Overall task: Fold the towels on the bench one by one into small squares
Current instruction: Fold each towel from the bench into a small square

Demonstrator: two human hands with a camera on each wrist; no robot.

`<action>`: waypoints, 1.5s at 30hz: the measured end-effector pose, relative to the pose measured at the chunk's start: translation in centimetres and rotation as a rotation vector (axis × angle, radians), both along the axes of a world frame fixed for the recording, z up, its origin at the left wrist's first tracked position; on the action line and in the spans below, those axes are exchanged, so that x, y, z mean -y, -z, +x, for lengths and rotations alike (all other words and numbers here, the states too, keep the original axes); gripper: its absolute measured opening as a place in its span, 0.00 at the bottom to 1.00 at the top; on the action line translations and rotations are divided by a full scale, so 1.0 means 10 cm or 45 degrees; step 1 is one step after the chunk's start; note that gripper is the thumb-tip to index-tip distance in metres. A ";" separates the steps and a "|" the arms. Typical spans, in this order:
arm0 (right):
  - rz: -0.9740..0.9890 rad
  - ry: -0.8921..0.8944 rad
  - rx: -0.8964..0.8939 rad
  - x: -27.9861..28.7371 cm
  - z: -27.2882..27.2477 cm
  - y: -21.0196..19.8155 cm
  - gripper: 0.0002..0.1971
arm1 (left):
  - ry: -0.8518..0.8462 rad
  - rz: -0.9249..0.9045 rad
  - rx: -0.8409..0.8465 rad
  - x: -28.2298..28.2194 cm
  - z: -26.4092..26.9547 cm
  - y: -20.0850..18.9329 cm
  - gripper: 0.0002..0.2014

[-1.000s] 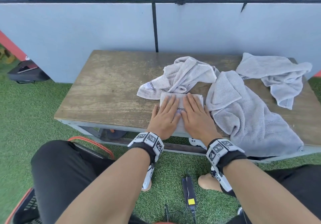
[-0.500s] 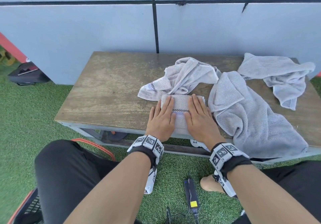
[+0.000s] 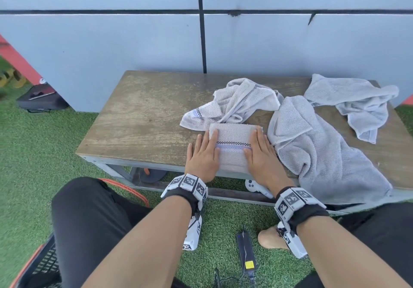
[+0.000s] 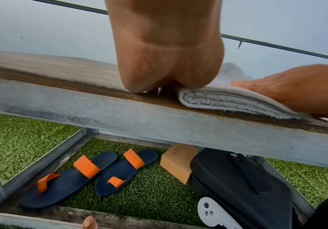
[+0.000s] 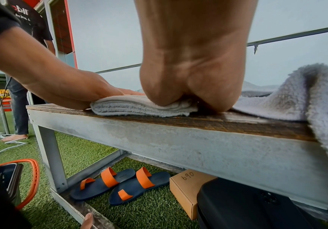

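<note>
Only wrist cams show sandals [image 4: 88, 175] under bench [image 3: 143, 118]. Folded towel [image 3: 233, 140] lies between L hand [image 3: 202, 156] & R hand [image 3: 261, 156], both flat, pressing its ends.

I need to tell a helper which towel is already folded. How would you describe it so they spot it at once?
Start at the wooden bench against the grey wall, and look at its near edge, right of centre. The folded towel lies there, flat under the left hand and right hand. Unlike the three crumpled towels beside and behind it, it is a neat layered rectangle with a checkered stripe across it.
</note>
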State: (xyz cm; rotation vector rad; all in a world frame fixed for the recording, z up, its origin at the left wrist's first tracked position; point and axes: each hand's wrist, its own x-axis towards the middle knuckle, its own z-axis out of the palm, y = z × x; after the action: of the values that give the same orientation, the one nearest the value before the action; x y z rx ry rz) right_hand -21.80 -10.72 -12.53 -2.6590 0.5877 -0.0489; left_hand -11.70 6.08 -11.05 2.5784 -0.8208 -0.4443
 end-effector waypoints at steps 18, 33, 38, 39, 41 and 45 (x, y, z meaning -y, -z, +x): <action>0.194 0.094 -0.071 -0.25 -0.18 -0.29 0.33 | -0.357 -0.223 -0.179 0.06 -0.09 -0.22 0.20; 0.907 0.106 0.158 -0.52 -0.02 -1.17 0.30 | -0.312 -0.963 -0.490 -0.53 -0.18 -1.39 0.18; 0.967 -0.130 0.350 -1.09 0.43 -1.83 0.12 | -0.401 -1.154 -0.285 -1.32 -0.10 -2.01 0.18; 0.995 -0.212 0.356 -1.27 0.51 -1.97 0.13 | -0.444 -1.186 -0.239 -1.52 -0.10 -2.10 0.19; 1.006 -0.376 0.300 -1.63 0.70 -2.14 0.16 | -0.556 -1.225 -0.143 -1.95 -0.11 -2.24 0.22; 0.852 -0.564 0.257 -2.24 1.10 -2.26 0.22 | -0.748 -1.259 0.001 -2.72 -0.13 -2.38 0.30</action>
State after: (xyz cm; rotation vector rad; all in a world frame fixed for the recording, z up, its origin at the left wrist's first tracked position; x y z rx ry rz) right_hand -10.83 11.64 10.08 -2.0351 -0.0644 0.0081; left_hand -12.97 33.23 12.73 1.7376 -0.1471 0.1352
